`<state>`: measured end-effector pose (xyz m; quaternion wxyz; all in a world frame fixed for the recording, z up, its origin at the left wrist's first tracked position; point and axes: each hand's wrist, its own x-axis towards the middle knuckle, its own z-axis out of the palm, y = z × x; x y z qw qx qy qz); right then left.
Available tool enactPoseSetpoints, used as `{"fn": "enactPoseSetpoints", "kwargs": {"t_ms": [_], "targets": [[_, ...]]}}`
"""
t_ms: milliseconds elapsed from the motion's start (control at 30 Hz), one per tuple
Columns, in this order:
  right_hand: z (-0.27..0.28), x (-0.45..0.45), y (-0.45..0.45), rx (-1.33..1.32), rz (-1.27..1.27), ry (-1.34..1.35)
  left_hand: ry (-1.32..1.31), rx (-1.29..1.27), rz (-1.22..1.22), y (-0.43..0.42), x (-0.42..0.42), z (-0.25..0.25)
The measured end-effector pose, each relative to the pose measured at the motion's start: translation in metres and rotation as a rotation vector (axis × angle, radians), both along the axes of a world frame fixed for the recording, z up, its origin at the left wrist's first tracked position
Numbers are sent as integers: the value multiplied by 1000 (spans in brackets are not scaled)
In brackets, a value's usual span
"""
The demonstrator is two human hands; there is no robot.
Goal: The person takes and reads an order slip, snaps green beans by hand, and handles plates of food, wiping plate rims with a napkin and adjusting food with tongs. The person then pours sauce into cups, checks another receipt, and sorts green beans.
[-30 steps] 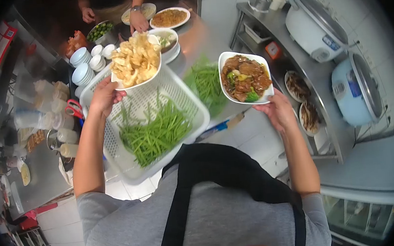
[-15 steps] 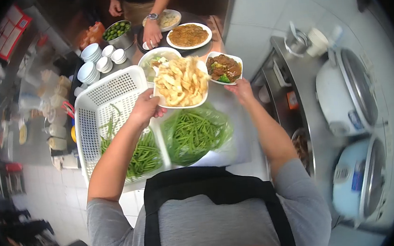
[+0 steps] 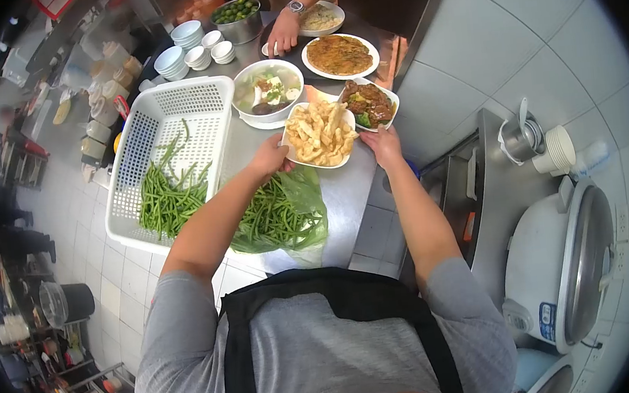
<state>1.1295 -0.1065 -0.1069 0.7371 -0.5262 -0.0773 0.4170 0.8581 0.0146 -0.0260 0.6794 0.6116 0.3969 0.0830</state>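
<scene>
My left hand is closed on the near left edge of a white dish heaped with golden fried strips. My right hand grips the near edge of a smaller white dish of browned meat with some green broccoli. The two dishes are side by side, the fried strips overlapping the meat dish's left edge. Just beyond them stands a white bowl of soup with tofu and greens. Below my left forearm lies a clear green plastic bag of green beans, partly hidden by the arm.
A white plastic basket with green beans stands left. Behind are stacked bowls, a pot of green fruit and a plate of flat fried food. A co-worker's hand reaches in. Right, a counter holds a large cooker.
My view has shifted and turned. Both dishes have moved right relative to the soup bowl, which now shows fully. Each hand keeps its hold on its dish.
</scene>
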Motion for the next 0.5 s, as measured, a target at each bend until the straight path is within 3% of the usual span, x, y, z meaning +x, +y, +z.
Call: {"fn": "enactPoseSetpoints", "kwargs": {"t_ms": [167,333,500], "targets": [[22,-4,-41,-215,49,-79,77,37,-39,11,16,-25],[1,-24,-78,-75,27,-70,155,27,-98,23,13,-31],[-6,-57,-100,-61,75,-57,209,234,-91,36,7,-47]]}}
